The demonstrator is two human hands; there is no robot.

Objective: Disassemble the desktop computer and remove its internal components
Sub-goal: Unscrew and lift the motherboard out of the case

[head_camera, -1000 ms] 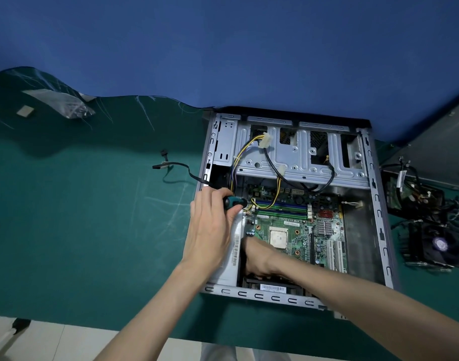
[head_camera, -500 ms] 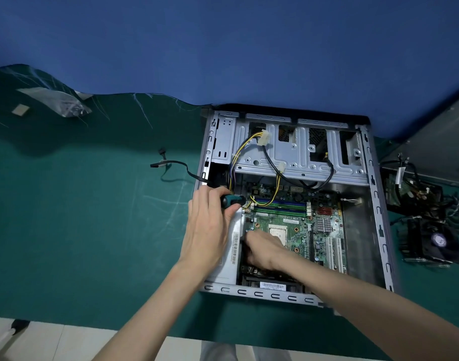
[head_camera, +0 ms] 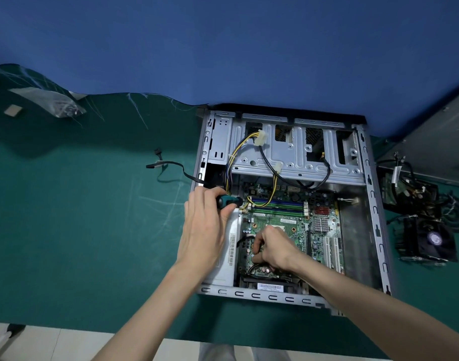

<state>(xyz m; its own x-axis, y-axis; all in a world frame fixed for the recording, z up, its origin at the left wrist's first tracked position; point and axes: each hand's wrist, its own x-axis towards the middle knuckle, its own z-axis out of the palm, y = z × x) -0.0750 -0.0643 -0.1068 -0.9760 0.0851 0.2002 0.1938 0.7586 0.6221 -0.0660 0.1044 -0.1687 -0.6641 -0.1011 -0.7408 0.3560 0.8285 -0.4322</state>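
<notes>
We see one computer case (head_camera: 283, 298) lying flat on a green mat (head_camera: 80, 217), with its open side up. Its long way runs from near us to the blue wall, and the metal drive cage (head_camera: 296, 152) is at the far end. Inside lies one green board (head_camera: 288, 222), flat on the bottom of the case. Both hands are over the left part of the case. The left hand (head_camera: 205, 230) is at the left wall of the case, and its fingers are wrapped tight round one screwdriver (head_camera: 229, 201). The screwdriver has a blue-green and black handle. It lies almost flat and points to the right, across the case, just above the top left corner of the board. Its tip is hidden from us. The right hand (head_camera: 272, 248) is down inside the case, on the near left part of the board, just beside the left hand. Its fingers are curled with the tips down on the board, and we cannot tell if they hold anything. On the mat to the right, well apart from the hands, sits one black fan (head_camera: 429, 241) next to a heap of wires and parts (head_camera: 405, 191).
</notes>
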